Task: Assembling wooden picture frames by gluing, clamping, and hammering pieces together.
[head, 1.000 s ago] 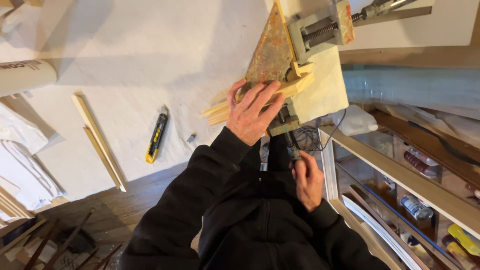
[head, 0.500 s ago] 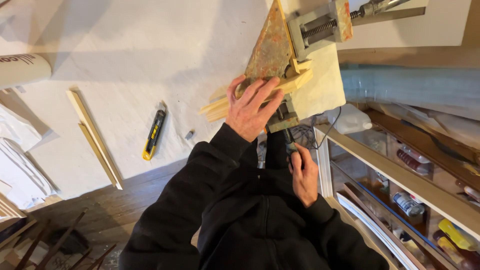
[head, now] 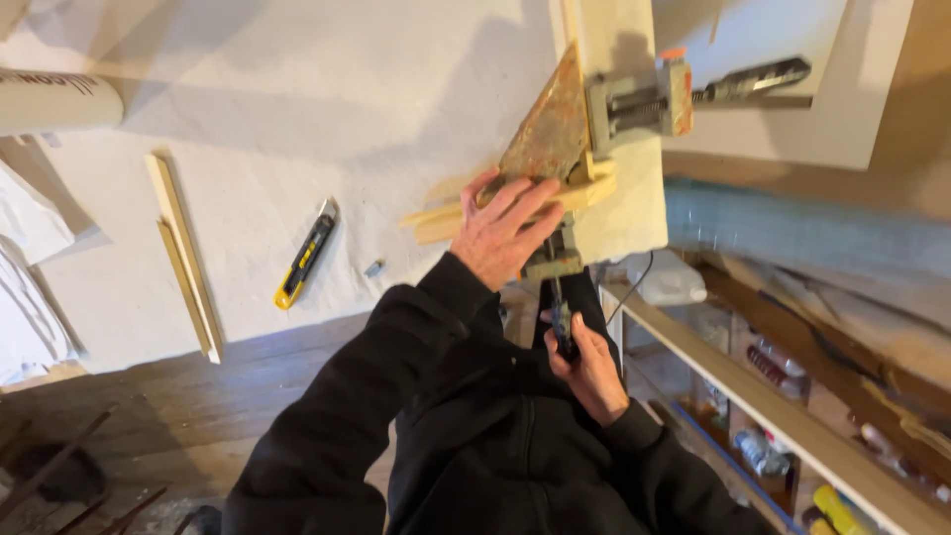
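Note:
My left hand [head: 505,230] presses flat on a bundle of pale wooden strips [head: 436,220] at the corner of a white-covered table [head: 297,119]. A rusty triangular metal plate [head: 543,139] lies over the strips. A grey clamp [head: 634,104] with an orange jaw grips the table edge beside the plate. Below the table edge, my right hand [head: 584,365] is closed around the dark handle of a second clamp [head: 560,297] that runs up to the strips. Both arms are in black sleeves.
A yellow and black utility knife [head: 305,256] lies on the table left of my left hand. Two long wooden strips [head: 183,253] lie further left. A roll [head: 54,99] sits at the far left. Shelves with bottles [head: 792,416] stand to the right.
The view has drifted slightly, so everything sits lower in the picture. My left hand stays on the strips and my right hand stays on the clamp handle.

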